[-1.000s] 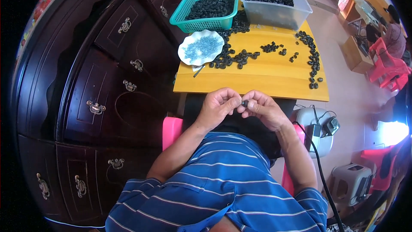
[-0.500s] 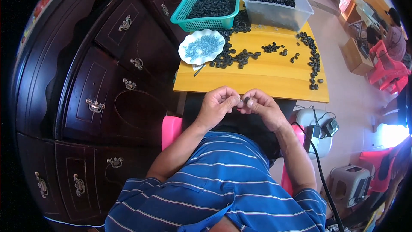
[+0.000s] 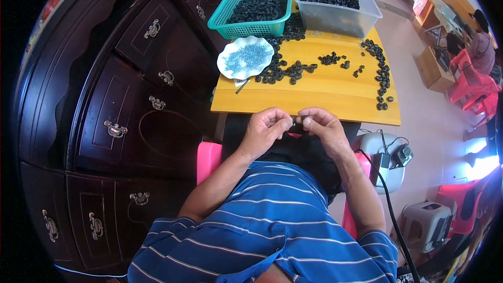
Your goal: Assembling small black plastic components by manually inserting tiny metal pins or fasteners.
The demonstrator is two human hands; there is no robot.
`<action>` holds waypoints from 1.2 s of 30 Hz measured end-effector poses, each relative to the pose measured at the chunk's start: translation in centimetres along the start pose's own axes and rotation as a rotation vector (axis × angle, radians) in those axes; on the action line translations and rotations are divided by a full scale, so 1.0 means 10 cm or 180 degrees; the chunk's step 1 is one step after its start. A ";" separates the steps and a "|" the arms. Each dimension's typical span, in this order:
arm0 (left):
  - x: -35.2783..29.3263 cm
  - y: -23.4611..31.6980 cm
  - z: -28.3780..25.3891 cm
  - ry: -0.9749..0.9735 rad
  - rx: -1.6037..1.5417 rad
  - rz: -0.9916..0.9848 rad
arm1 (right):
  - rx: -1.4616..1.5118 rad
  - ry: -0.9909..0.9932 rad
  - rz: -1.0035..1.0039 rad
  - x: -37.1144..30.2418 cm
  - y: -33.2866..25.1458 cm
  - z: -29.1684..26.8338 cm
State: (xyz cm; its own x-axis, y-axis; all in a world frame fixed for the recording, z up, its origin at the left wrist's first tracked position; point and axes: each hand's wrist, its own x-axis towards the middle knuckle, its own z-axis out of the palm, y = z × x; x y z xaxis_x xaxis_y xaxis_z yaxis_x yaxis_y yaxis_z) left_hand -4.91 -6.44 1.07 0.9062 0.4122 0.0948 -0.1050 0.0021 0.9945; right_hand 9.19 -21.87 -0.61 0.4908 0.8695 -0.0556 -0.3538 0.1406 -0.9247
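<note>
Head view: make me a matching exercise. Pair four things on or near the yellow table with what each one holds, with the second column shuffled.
Things:
1. green basket
2. clear plastic tub
3. white plate
4. hands

What each holds:
A. small pale blue bits
B. one small dark part, pinched between the fingertips just in front of the table edge
C. black parts, seen through see-through walls
D. black parts, behind a mesh wall

Pairs: 1-D, 2-C, 3-A, 4-B
</note>
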 end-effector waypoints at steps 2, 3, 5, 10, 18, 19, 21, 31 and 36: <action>0.00 0.01 0.01 0.0030 -0.0013 0.0037 | -0.0091 0.0046 0.0022 0.01 0.02 -0.04; -0.01 0.02 0.01 0.0044 0.0020 0.0010 | -0.0093 0.0043 0.0019 0.02 0.03 -0.05; 0.00 0.04 0.01 0.0061 0.0053 -0.0016 | -0.0033 0.0045 -0.0007 0.03 0.04 -0.04; 0.02 -0.01 0.01 0.0091 0.0003 0.0028 | 0.0196 -0.0032 -0.0016 0.04 0.04 0.00; 0.00 0.02 0.02 0.0120 0.0038 0.0029 | 0.0728 -0.0187 0.0309 0.04 0.07 -0.02; -0.01 0.02 0.02 0.0138 0.0078 0.0068 | 0.0955 -0.0215 0.0363 0.04 0.08 -0.03; -0.01 0.03 0.03 0.0136 0.0091 0.0067 | 0.1183 -0.0246 0.0416 0.04 0.08 -0.04; -0.03 0.08 0.06 0.0076 0.0189 0.0166 | 0.1280 -0.0344 0.0543 0.04 0.07 -0.03; -0.02 0.10 0.05 0.0104 0.0262 0.0189 | 0.1165 -0.0397 0.0502 0.04 0.09 -0.01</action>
State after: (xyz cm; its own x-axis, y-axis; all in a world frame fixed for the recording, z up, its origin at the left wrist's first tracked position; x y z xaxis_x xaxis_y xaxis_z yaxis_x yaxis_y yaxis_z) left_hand -4.96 -6.94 2.08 0.8853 0.4389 0.1534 -0.1229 -0.0974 0.9876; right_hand 9.15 -21.42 -1.48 0.3158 0.9413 -0.1192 -0.6878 0.1405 -0.7122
